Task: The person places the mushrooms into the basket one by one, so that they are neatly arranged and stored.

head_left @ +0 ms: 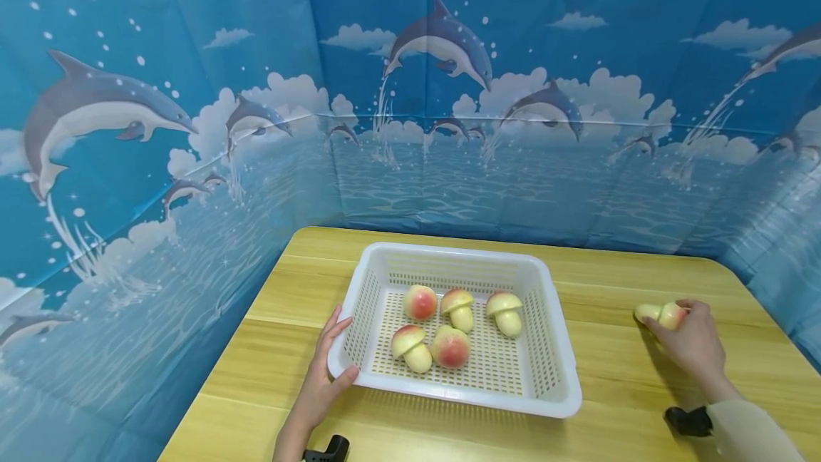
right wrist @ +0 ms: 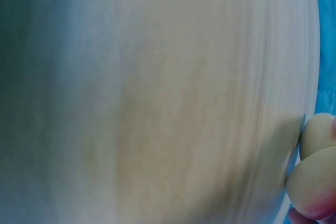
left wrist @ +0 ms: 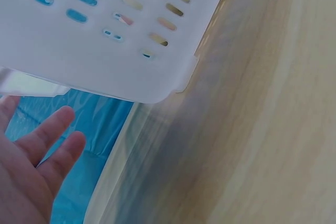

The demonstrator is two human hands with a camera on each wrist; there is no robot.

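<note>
Over the right side of the table, my right hand (head_left: 695, 341) grips a toy mushroom (head_left: 670, 315) by its reddish cap, the pale stem pointing left. Two smooth pale rounded parts of this toy mushroom (right wrist: 315, 182) show at the right edge of the right wrist view. My left hand (head_left: 317, 383) is at the left end of a white plastic basket (head_left: 468, 398), fingertips at the side rim and thumb at the near corner. Its fingers (left wrist: 58, 166) look spread and fairly straight in the left wrist view. Several yellow-and-red toy mushrooms (head_left: 503, 312) lie inside the basket.
The wooden table (head_left: 616, 369) has rounded far corners. Behind it and along its sides hangs a blue curtain (head_left: 410, 184) printed with dolphins. Perforated walls surround the basket's contents, and a black wrist strap (head_left: 688, 421) sits at the right sleeve.
</note>
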